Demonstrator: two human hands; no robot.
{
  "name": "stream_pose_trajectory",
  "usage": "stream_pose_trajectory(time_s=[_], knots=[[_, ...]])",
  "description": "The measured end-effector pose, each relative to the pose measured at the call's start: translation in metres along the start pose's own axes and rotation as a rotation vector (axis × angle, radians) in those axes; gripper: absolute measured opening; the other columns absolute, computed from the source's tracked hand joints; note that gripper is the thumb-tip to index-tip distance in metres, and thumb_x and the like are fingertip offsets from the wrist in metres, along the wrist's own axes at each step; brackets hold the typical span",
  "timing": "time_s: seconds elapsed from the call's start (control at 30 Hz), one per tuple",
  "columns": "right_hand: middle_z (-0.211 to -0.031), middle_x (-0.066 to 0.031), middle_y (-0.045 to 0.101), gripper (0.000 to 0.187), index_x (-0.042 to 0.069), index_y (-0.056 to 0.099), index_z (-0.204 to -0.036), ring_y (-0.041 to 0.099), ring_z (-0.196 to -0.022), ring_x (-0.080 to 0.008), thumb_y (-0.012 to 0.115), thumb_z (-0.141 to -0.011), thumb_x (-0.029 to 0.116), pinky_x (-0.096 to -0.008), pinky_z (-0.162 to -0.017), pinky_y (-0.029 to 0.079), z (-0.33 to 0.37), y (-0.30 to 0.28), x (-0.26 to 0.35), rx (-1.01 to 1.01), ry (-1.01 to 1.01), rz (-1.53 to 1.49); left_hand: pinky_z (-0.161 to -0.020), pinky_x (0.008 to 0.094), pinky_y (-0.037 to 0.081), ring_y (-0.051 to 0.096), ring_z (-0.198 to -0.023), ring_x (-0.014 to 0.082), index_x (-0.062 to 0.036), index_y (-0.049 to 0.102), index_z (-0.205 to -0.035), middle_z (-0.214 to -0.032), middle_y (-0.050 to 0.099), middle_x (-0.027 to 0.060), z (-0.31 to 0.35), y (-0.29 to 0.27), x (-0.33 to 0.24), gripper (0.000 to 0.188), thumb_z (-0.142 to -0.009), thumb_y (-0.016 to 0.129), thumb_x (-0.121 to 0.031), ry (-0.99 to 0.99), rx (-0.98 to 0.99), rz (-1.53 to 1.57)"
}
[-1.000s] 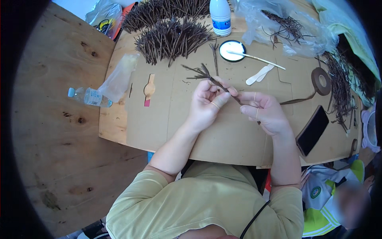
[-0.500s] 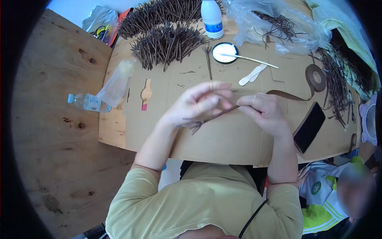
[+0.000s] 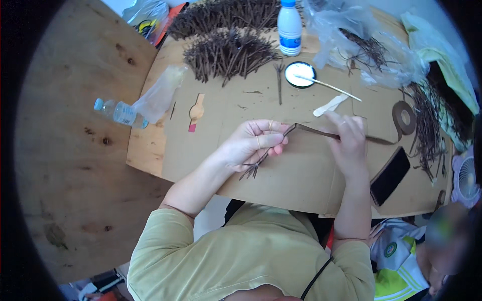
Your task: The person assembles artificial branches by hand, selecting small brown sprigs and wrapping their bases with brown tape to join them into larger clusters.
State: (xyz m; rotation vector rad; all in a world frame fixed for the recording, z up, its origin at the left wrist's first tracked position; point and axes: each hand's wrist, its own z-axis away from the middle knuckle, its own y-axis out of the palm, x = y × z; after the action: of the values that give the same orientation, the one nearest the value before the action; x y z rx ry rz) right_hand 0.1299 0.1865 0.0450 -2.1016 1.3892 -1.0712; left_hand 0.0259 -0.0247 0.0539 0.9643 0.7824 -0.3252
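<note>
My left hand (image 3: pixel 251 143) pinches a thin brown branched twig (image 3: pixel 256 166), its forked end pointing down towards me. From the twig's upper tip a strip of brown tape (image 3: pixel 317 131) stretches across to my right hand (image 3: pixel 349 140), whose fingers are closed on it. Beyond that hand the strip runs on to a tape roll (image 3: pixel 397 116) lying on the cardboard (image 3: pixel 296 185). Another forked twig (image 3: pixel 279 88) lies further away. Beside it is a round dark-rimmed dish of white paste (image 3: pixel 292 71), with a thin stick (image 3: pixel 339 90) resting across it.
Bundled twigs (image 3: pixel 228 57) stand at the back near a white bottle (image 3: pixel 289 30). Loose twigs (image 3: pixel 427 130) and a phone (image 3: pixel 390 175) lie right, flat wooden sticks (image 3: pixel 329 106) mid-table. A clear bottle (image 3: pixel 120 113) lies left. Another person (image 3: pixel 401 246) is at lower right, near a fan (image 3: pixel 466 178).
My right hand has moved right and away from the twig, drawing the tape out taut between both hands. My left hand's fingers have closed around the twig. The whole view has shifted slightly.
</note>
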Motion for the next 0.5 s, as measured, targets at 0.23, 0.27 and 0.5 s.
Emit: stream_pose_trajectory(time_s=[0.23, 0.27, 0.5], knots=[[-0.066, -0.0035, 0.046, 0.027, 0.006, 0.059, -0.098, 0.042, -0.066, -0.0184, 0.067, -0.072, 0.007, -0.0294, -0.062, 0.036, 0.001, 0.006, 0.001, -0.163, 0.298, 0.060, -0.047, 0.0118, 0.038, 0.045, -0.060, 0.0045, 0.0084, 0.043, -0.112, -0.085, 0.049, 0.0077, 0.039, -0.019, 0.018, 0.029, -0.086, 0.048, -0.004, -0.067, 0.301, 0.686], [-0.066, -0.0035, 0.048, 0.024, 0.006, 0.060, -0.096, 0.043, -0.066, -0.0184, 0.066, -0.073, 0.007, -0.0299, -0.061, 0.036, 0.002, 0.009, 0.001, -0.178, 0.379, 0.024, -0.045, 0.0114, 0.037, 0.042, -0.059, 0.0038, 0.0086, 0.042, -0.112, -0.085, 0.047, 0.0068, 0.044, -0.022, 0.023, 0.030, -0.087, 0.047, -0.005, -0.079, 0.330, 0.722], [-0.059, -0.0009, 0.043, 0.024, 0.002, 0.061, -0.094, 0.040, -0.060, -0.0147, 0.068, -0.074, 0.014, -0.0271, -0.061, 0.034, -0.002, -0.008, -0.004, -0.572, 0.161, 0.241, -0.043, 0.0104, 0.035, 0.040, -0.057, 0.0020, 0.0089, 0.041, -0.112, -0.084, 0.047, 0.0063, 0.060, -0.020, 0.050, 0.031, -0.086, 0.049, -0.007, -0.161, 0.474, 0.751]])
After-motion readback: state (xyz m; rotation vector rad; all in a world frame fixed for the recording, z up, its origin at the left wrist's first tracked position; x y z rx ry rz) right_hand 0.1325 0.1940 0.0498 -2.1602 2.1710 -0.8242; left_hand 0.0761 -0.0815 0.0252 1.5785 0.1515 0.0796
